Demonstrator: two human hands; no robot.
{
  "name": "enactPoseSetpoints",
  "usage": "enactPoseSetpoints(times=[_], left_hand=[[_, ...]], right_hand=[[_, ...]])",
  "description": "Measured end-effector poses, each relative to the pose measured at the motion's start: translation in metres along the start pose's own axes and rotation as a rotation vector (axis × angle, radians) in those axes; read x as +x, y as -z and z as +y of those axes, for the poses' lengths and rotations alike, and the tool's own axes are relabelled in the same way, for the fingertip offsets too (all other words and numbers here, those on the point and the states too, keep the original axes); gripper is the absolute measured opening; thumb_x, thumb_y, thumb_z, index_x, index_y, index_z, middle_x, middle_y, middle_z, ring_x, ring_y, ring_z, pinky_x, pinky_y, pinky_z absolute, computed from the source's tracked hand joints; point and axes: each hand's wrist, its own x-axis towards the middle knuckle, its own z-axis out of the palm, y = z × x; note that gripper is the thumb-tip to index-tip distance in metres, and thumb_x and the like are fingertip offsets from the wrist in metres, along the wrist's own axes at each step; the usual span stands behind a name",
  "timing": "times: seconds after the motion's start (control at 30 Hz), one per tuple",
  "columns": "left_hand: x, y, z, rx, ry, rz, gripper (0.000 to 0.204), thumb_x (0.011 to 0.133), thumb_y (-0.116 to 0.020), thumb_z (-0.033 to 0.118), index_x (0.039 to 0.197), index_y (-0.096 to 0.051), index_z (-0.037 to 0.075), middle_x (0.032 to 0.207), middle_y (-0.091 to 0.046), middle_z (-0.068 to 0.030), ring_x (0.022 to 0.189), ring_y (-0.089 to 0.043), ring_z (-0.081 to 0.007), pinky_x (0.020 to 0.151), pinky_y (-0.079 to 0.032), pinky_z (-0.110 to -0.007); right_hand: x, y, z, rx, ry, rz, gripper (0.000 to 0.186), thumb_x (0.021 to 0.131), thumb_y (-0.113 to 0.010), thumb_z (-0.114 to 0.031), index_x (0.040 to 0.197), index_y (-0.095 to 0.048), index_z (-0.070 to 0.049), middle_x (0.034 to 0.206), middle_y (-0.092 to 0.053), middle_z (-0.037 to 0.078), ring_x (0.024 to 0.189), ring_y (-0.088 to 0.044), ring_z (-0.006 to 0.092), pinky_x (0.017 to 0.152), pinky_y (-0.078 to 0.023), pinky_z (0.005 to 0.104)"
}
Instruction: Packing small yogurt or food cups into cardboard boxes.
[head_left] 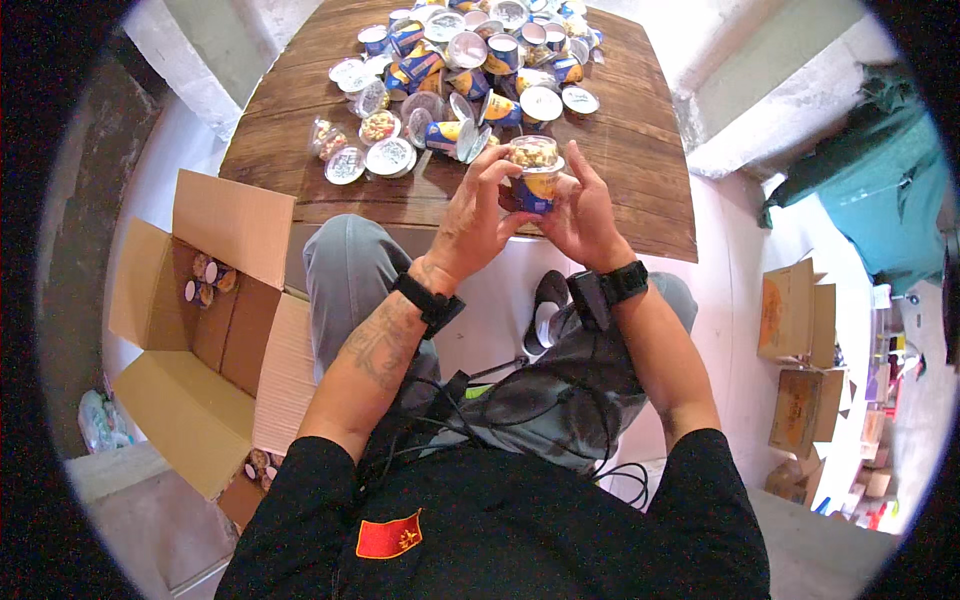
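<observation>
A snack cup (537, 190) with a blue and yellow wall is held upright between both hands at the table's near edge. Its clear domed top shows light brown crunchy pieces inside. My left hand (468, 225) curls its fingers round the cup's left side, fingertips by the dome. On the other side, my right hand (588, 218) cups the wall, index finger pointing up beside the dome. Just beyond lie many loose pieces: a blue and yellow cup on its side (441, 136), round silvery lids (390, 156) and a clear dome of mixed snack (379, 125).
The pile covers the far middle of the wooden table (300, 130). At my left stands an open cardboard box (185, 395) with several snack cups (222, 277) inside. More cartons (797, 410) stand on the right, below a green cloth (880, 190). Black cables (560, 400) cross my lap.
</observation>
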Motion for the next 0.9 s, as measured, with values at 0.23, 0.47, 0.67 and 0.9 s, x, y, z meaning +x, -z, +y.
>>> enactPoseSetpoints(times=[0.23,0.47,0.67,0.9], left_hand=[[0.0013,0.0019,0.0074,0.066,0.028,-0.039,0.072,0.068,-0.083,0.014,0.128,-0.042,0.010,0.135,-0.038,-0.0199,0.125,-0.043,-0.0417,0.101,-0.043,-0.047],[-0.0022,-0.0026,0.0018,-0.048,0.059,-0.024,0.072,0.069,-0.083,0.013,0.129,-0.043,0.011,0.138,-0.038,-0.0210,0.127,-0.043,-0.0421,0.103,-0.042,-0.047],[-0.0016,-0.0001,0.0020,-0.043,0.073,-0.069,0.073,0.070,-0.081,0.008,0.131,-0.040,0.012,0.138,-0.040,-0.0220,0.130,-0.041,-0.0444,0.104,-0.042,-0.048],[-0.0020,-0.0024,0.0006,-0.067,0.091,-0.016,0.071,0.066,-0.082,0.005,0.125,-0.042,0.009,0.133,-0.043,-0.0204,0.127,-0.043,-0.0418,0.102,-0.042,-0.046]], right_hand=[[0.0012,-0.0011,0.0054,-0.101,0.034,0.091,0.053,0.103,-0.034,-0.044,0.132,-0.047,-0.002,0.125,-0.059,0.012,0.113,-0.060,0.0247,0.095,-0.050,0.0407],[-0.0041,-0.0045,0.0011,-0.141,0.044,0.082,0.046,0.103,-0.037,-0.040,0.128,-0.053,-0.005,0.119,-0.063,0.010,0.104,-0.063,0.0220,0.084,-0.054,0.0388],[-0.0052,-0.0033,0.0081,-0.110,0.071,0.162,0.046,0.103,-0.038,-0.039,0.129,-0.052,-0.004,0.119,-0.063,0.012,0.104,-0.063,0.0220,0.087,-0.053,0.0396],[-0.0005,-0.0016,0.0082,-0.066,0.113,0.064,0.047,0.104,-0.037,-0.037,0.133,-0.045,0.000,0.127,-0.057,0.013,0.112,-0.058,0.0237,0.101,-0.044,0.0405]])
